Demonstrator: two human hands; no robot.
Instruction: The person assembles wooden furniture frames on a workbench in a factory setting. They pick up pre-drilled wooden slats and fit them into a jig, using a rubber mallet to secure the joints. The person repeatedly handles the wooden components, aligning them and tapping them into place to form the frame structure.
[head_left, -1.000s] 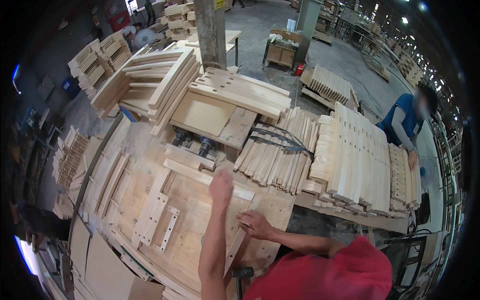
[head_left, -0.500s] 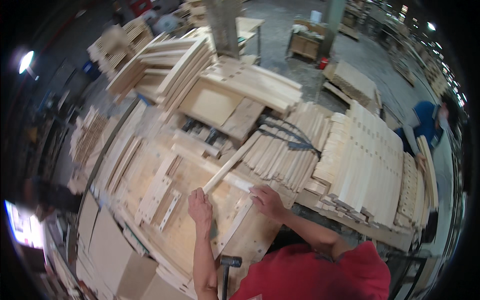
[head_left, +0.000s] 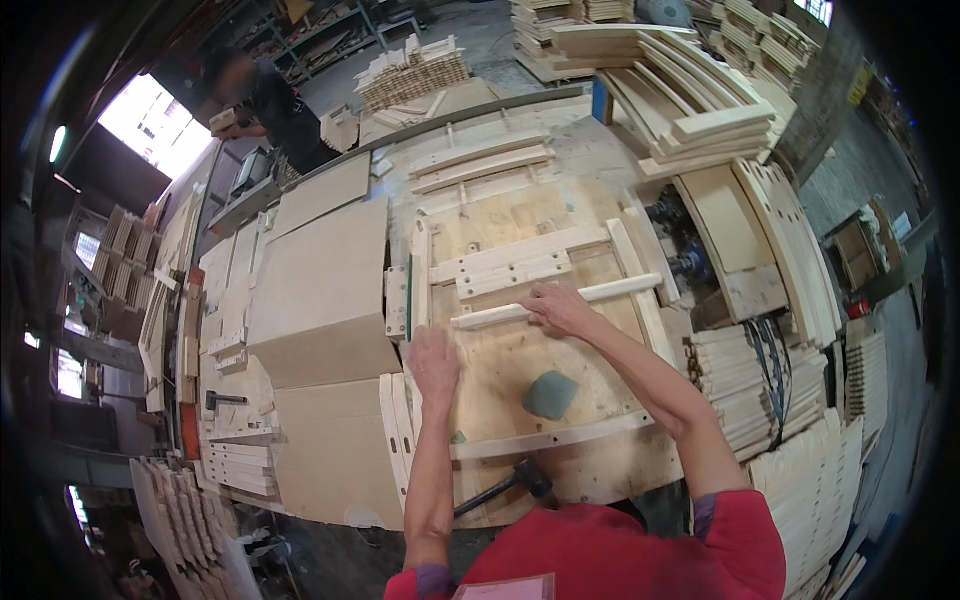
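Note:
My right hand (head_left: 560, 308) grips a pale wooden slat (head_left: 618, 288) near its middle, its fingers wrapped over the top. The slat lies crosswise over the work board (head_left: 500, 395), its right end across a side rail (head_left: 640, 290). Beyond the slat is a flat wooden piece with a row of holes (head_left: 512, 276). My left hand (head_left: 433, 365), slightly blurred, is at the board's left side with fingers stretched forward and nothing visible in it. A grey-green flat pad (head_left: 551, 395) rests on the board. Closer to me lies a black mallet (head_left: 532, 478).
Cardboard sheets (head_left: 320, 280) cover the table at left, with another mallet (head_left: 228, 399) beyond them. Bundled slats (head_left: 750, 375) and stacked boards (head_left: 810, 490) stand at right. Assembled wooden frames (head_left: 690, 90) are piled at far right. A co-worker (head_left: 265, 105) stands far left.
The view has swung left. My left hand has let go of the slat's end and sits at the board's left side. My right hand has left a rail and now holds the slat.

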